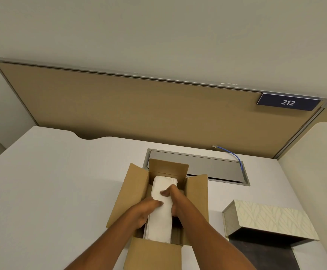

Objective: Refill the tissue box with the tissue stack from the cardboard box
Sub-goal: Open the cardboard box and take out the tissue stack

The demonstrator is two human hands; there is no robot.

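Head view, near to far, with places given relative to the cardboard box (139,193). The box stands open on the white desk (51,182), its four flaps folded outward. Inside it, lengthwise, lies the tissue stack (161,221), still wholly within the walls. The left hand (145,210) reaches in along the stack's left flank, fingers curled down beside it and thumb pressed on the top sheet. The right hand (175,199) mirrors it on the right flank, thumb lying across the top. Both hands are thus partly closed around the stack in a two-sided clamp; whether the fingertips reach beneath it cannot be told.

Handling, as a judgement: the stack is light, soft and loose-leaved, so it is likely to sag or fan apart if lifted by one end. A hold at mid-length on both long sides, squeezing gently inward, with fingers under the bottom sheets, should keep it together.

Right of the box, well apart, the tissue box (267,219) lies on its side, its open dark interior facing the viewer. Just beyond the cardboard box sits a grey cable hatch (217,168), with a blue cable (234,155) emerging. Farther back rises a tan partition (139,106) bearing a sign (288,102) reading 212.
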